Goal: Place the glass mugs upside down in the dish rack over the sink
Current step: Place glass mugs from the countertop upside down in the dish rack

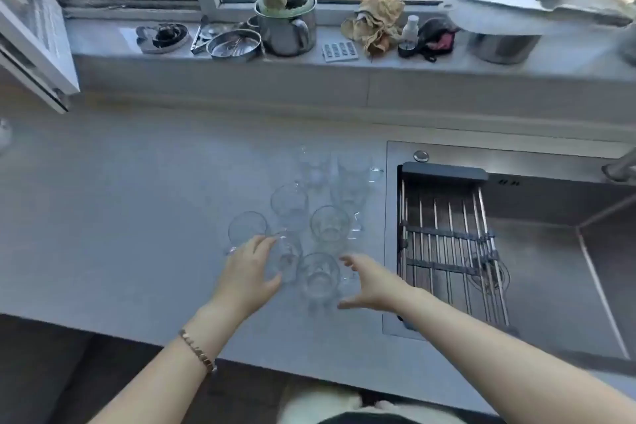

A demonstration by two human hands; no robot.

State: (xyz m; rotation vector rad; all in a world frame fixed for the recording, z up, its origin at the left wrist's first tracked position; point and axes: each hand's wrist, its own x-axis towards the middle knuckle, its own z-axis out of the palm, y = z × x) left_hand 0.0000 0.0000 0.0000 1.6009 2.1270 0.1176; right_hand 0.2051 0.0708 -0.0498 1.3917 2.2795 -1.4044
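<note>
Glass mugs (pixel 318 224): clustered upright, mouths up, on the grey countertop (pixel 120 217), left of the sink (pixel 568 251). Dish rack (pixel 447 244): bare, spanning the sink's left end, bars running front to back. Left hand (pixel 246 274) and right hand (pixel 373 282): spread open, flanking the nearest mug (pixel 318 275), gripping nothing. Windowsill (pixel 378 69): metal pots, cloth.

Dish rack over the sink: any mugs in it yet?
Empty. The dish rack shows only bare bars; the glass mugs stand on the counter.

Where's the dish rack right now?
Head view, right of centre: the dish rack spans the sink's left end, just right of the glass mugs on the counter.
</note>
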